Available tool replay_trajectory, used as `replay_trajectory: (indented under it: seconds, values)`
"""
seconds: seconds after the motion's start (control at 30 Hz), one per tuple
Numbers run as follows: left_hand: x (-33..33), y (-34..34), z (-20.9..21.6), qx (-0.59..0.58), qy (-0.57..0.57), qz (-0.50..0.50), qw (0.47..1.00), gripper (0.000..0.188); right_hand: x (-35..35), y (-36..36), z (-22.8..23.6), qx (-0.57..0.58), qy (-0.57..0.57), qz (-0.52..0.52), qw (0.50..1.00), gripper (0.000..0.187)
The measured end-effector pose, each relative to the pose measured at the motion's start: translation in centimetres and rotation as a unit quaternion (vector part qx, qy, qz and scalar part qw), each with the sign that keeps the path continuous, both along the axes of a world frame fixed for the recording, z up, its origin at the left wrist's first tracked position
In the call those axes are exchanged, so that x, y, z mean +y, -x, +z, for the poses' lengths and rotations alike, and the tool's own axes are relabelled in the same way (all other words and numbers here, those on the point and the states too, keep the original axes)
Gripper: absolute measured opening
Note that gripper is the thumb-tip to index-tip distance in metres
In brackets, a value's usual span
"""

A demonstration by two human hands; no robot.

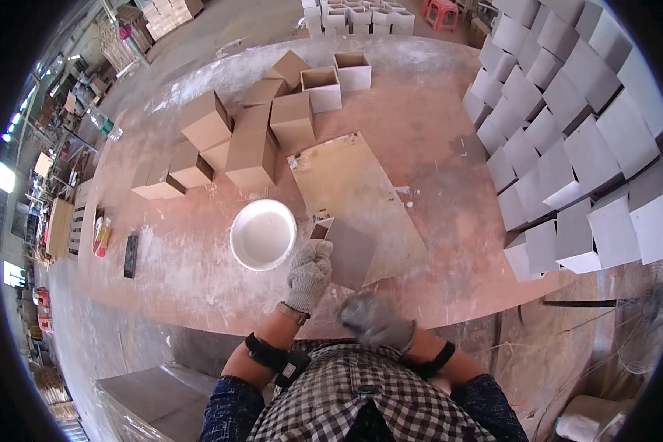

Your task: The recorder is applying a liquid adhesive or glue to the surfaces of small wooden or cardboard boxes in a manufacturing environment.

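A small open box with a grey face lies tilted on a yellowish board at the near middle of the table. My left hand, in a knitted grey glove, grips the box by its near-left edge, close to its open brown end. My right hand, gloved too, is smeared by motion at the table's front edge, just below the box; whether its fingers hold anything does not show. A white bowl containing whitish stuff stands left of my left hand.
Several brown boxes are grouped beyond the bowl, with two white-sided open boxes behind. Stacked grey-white boxes rise along the right. A dark handheld device, a red-yellow packet and a bottle lie at the left.
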State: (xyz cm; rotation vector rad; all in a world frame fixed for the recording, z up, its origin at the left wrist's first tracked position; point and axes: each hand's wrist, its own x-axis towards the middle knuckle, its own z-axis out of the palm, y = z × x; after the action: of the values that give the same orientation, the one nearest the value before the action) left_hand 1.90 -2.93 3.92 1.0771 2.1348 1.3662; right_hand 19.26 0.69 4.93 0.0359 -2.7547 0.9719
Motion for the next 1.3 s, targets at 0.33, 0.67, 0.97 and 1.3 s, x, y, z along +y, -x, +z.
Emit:
replay_trajectory:
  seconds: [0.33, 0.67, 0.97, 1.3]
  values:
    - [0.2, -0.4, 1.0, -0.06, 0.022, -0.033, 0.997, 0.018, 9.6, 3.6, -0.2, 0.202, -0.086, -0.304, 0.927, 0.009]
    - [0.1, -1.4, 0.0, 0.059, -0.004, -0.007, 0.998, 0.017, 1.2, 1.3, -1.7, 0.096, -0.114, -0.164, 0.975, 0.018]
    - [0.2, -1.4, -0.5, 0.097, 0.011, 0.014, 0.995, 0.019, 6.6, 2.4, -2.0, 0.103, -0.023, -0.323, 0.941, 0.019]
    - [0.1, -1.6, -0.2, 0.091, 0.012, 0.02, 0.996, 0.019, 4.6, -1.3, -0.5, 0.15, -0.085, -0.163, 0.971, 0.016]
